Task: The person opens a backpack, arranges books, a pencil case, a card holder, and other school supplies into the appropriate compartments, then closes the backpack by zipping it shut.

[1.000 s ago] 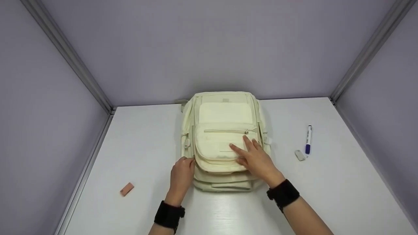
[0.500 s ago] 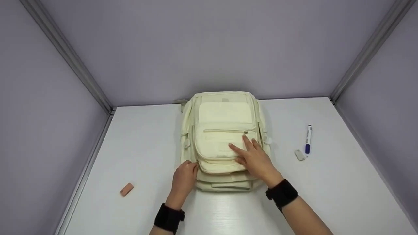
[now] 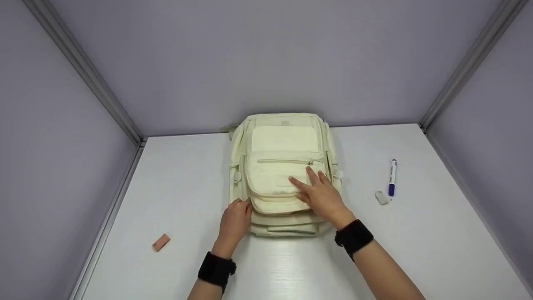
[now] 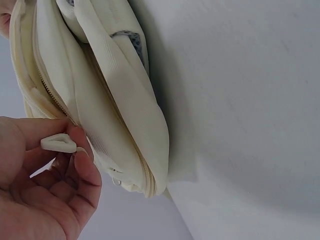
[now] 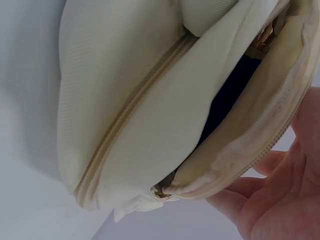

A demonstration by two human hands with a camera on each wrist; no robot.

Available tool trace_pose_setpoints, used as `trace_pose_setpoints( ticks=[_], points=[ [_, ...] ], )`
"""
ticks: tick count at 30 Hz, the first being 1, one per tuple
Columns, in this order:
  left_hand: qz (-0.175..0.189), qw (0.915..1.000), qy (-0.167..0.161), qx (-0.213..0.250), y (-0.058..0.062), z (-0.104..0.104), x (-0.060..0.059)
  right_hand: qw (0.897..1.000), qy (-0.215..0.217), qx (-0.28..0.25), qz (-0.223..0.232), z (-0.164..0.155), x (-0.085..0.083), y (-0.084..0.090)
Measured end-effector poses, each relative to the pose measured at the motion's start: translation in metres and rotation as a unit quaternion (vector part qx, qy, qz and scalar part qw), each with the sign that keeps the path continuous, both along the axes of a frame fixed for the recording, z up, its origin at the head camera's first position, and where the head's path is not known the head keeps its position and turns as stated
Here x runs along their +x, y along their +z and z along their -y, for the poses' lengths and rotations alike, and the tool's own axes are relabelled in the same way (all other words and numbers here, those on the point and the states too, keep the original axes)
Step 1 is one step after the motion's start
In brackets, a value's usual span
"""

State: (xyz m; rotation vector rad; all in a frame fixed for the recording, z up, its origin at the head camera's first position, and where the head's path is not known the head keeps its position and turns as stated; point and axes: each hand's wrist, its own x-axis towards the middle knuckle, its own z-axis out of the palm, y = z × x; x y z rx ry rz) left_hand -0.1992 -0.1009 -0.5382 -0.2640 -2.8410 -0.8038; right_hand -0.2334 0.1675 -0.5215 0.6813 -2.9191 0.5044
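1. Sliding a little away from the person since a second ago, the backpack (image 3: 284, 175) now lies slightly further back on the white table (image 3: 187, 187), flat with its front up; both hands went with it
2. The left hand (image 3: 234, 221) pinches a pale plastic zip pull (image 4: 58, 144) at the bag's near-left corner, fingers curled round it
3. The right hand (image 3: 320, 196) rests flat on the front pocket, fingers straight, gripping nothing
4. A judgement: the pocket zip is being worked round, and the right wrist view shows a gap already open
5. The cloth is cream, finely ribbed, soft and puffy; the zip teeth match
6. A blue-capped marker (image 3: 392, 178), a small grey eraser (image 3: 381, 197) and a pinkish block (image 3: 161, 242) lie apart on the table
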Motion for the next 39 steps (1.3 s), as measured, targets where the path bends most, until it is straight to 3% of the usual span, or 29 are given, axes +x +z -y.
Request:
trace_pose_setpoints(
  ticks=[6, 15, 21, 26, 31, 35, 39],
  points=[
    [0.012, 0.9996, -0.007, 0.024, 0.008, -0.002, 0.009, 1.0, 0.003, 0.003, -0.018, 0.002, 0.0, -0.001],
    [0.027, 0.996, -0.006, 0.085, 0.015, -0.014, 0.03, 1.0, -0.011, 0.0, -0.006, 0.001, 0.001, -0.005],
    [0.034, 0.9936, -0.053, 0.094, 0.017, -0.028, 0.043, 0.999, -0.012, -0.002, -0.033, 0.001, 0.0, -0.008],
    [0.016, 0.9922, -0.085, 0.09, 0.014, -0.036, 0.047, 0.999, -0.015, 0.003, -0.043, 0.002, 0.003, -0.009],
    [-0.011, 0.9928, -0.078, 0.09, 0.013, -0.036, 0.049, 0.997, -0.005, 0.0, -0.077, 0.009, 0.013, -0.002],
    [-0.051, 0.9925, -0.056, 0.095, 0.014, -0.036, 0.047, 0.988, 0.034, -0.028, -0.146, 0.02, 0.025, 0.004],
    [-0.094, 0.9904, -0.036, 0.095, 0.016, -0.036, 0.045, 0.976, 0.097, -0.063, -0.185, 0.037, 0.039, 0.003]
  ],
)
